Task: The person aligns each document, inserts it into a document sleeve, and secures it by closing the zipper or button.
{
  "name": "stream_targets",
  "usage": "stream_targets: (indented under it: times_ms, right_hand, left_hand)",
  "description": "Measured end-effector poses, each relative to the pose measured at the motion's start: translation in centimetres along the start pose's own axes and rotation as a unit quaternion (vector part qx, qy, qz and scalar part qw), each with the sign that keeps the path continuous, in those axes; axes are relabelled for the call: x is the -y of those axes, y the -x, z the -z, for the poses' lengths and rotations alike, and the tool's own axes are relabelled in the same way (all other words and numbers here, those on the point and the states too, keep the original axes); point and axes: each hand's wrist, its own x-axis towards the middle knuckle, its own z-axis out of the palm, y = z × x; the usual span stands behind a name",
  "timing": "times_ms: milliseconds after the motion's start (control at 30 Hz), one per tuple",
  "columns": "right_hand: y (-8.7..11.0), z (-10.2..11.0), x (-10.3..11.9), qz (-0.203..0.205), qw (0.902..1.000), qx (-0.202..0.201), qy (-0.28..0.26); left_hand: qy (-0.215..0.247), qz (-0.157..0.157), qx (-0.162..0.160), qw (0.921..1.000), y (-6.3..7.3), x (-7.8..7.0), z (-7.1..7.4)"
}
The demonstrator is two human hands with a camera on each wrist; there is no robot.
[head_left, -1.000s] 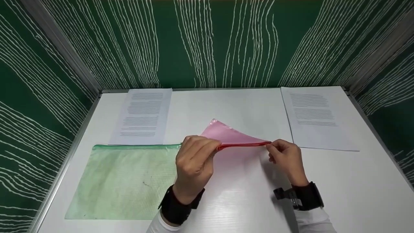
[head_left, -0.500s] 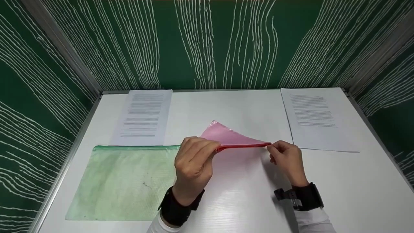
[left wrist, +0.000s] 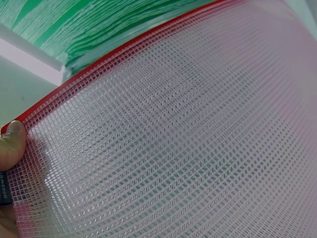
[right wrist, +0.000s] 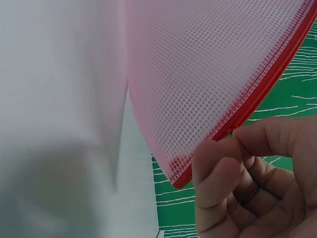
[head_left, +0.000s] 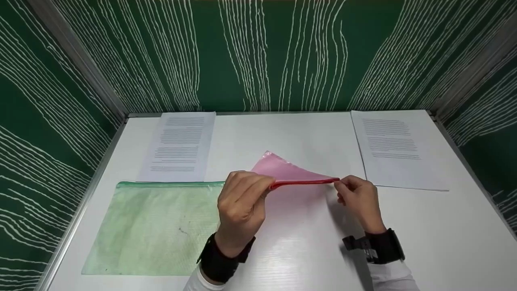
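My left hand (head_left: pixel 242 206) grips the left end of the red zip edge (head_left: pixel 305 182) of a pink mesh zip pouch (head_left: pixel 282 167). The right hand (head_left: pixel 359 198) pinches the zip edge at its other end, which is stretched nearly straight between both hands. In the right wrist view, thumb and forefinger of the right hand (right wrist: pixel 257 173) meet at the red zip, close to the pouch's corner. See-through mesh (left wrist: pixel 163 139) fills most of the left wrist view. Behind the zip edge, one pink corner sticks up toward the back.
A green zip pouch (head_left: pixel 149 230) lies flat on the white table (head_left: pixel 282 262) at the left, partly behind the left hand. Printed sheets (head_left: pixel 177 145) lie at the back left, and more printed sheets (head_left: pixel 396 149) at the back right. Green walls (head_left: pixel 234 52) enclose the table.
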Motion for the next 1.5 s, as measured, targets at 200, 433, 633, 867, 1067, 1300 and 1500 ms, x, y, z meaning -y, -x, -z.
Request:
stream_targets:
  times_ms: [200,433,633,867,1067,1300,1500]
  right_hand:
    - [-0.1,0.1,-0.2,0.002,1.0000,0.000,0.001]
    - [-0.2,0.2,-0.5,0.013,0.9996,-0.008,0.026]
    - [-0.1,0.3,-0.5,0.020,0.9991,-0.016,0.033]
    - [-0.3,0.1,-0.9,0.008,0.9996,-0.010,0.025]
    - [-0.5,0.1,-1.1,0.006,0.9992,-0.015,0.036]
    - [-0.4,0.3,-1.0,0.017,0.9990,-0.017,0.039]
    - [-0.5,0.1,-1.3,0.029,0.9985,-0.028,0.036]
  left_hand:
    - [0.002,-0.005,-0.007,1.0000,-0.1,-0.1,0.1]
    - [0.011,-0.003,-0.007,0.9999,-0.2,-0.2,0.1]
    - [0.012,0.000,-0.003,0.9999,-0.1,-0.2,0.1]
    - [0.010,-0.010,-0.006,0.9999,-0.2,-0.2,0.0]
    - [0.015,-0.010,-0.009,0.9998,-0.2,-0.2,0.1]
    - [0.012,-0.001,-0.010,0.9999,-0.2,-0.2,0.2]
    - [0.010,-0.009,-0.012,0.9998,-0.3,-0.3,0.2]
